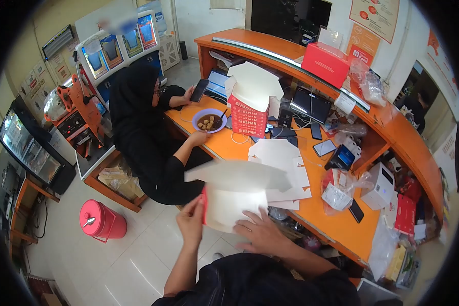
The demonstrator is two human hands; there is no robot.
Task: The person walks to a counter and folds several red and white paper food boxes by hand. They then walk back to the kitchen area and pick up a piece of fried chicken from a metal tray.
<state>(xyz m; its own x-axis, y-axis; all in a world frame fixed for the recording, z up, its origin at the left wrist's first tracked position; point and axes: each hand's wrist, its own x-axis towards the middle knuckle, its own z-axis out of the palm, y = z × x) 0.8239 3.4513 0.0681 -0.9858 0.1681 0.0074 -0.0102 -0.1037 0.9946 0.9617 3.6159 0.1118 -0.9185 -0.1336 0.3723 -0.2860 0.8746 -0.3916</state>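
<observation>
A partly folded carton (234, 206), white inside with a red outer side, is held up in front of my body. Its raised lid is smeared by motion. My left hand (191, 219) pinches the carton's red left side. My right hand (262, 232) lies with spread fingers against the carton's near right edge. Beyond it, flat white carton sheets (283, 163) lie on the orange desk (229, 145). Behind them stands a stack of red folded cartons (249, 116), the top one open with its white inside showing.
At the left, a seated person in black (143, 132) holds a phone (199, 91) beside a purple bowl of food (209, 121). A red bucket (102, 219) stands on the floor. Phones, cables, a plastic bag (337, 196) and a white device (378, 186) occupy the desk's right side.
</observation>
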